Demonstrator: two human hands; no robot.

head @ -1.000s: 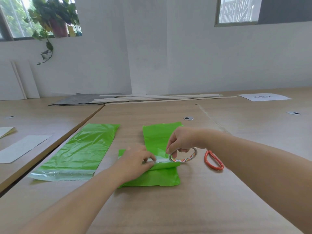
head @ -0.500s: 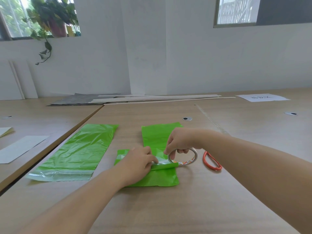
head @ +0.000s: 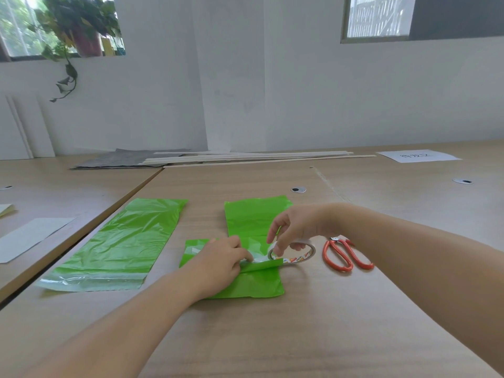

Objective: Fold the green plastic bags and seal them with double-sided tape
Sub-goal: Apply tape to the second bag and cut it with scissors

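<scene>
While I watch this through the head camera, the left hand (head: 218, 264) lies on the folded green bag (head: 253, 219) near the middle of the table (head: 300, 336). Its fingers are curled, with thumb and forefinger pinched together on the end of a pale tape strip (head: 259, 259) that runs along the bag's turned-up flap. From there the strip leads right to the tape roll (head: 309, 253), which sits at the bag's right edge, tilted up on its left side. I see the right hand (head: 296, 225) reaching in above it, thumb and fingertips clamped on the raised part of the roll's rim and the other fingers loosely bent. I cannot tell whether the roll's low side touches the table. The bag's far half lies flat beyond both hands, and its near half is folded over toward me. Just right of the roll, apart from it, lie orange-handled scissors (head: 344, 253), blades pointing away. Well to the left a second green bag (head: 122, 241) lies unfolded, a clear band along its near end. Long wooden strips (head: 259, 156) rest by the far wall.
</scene>
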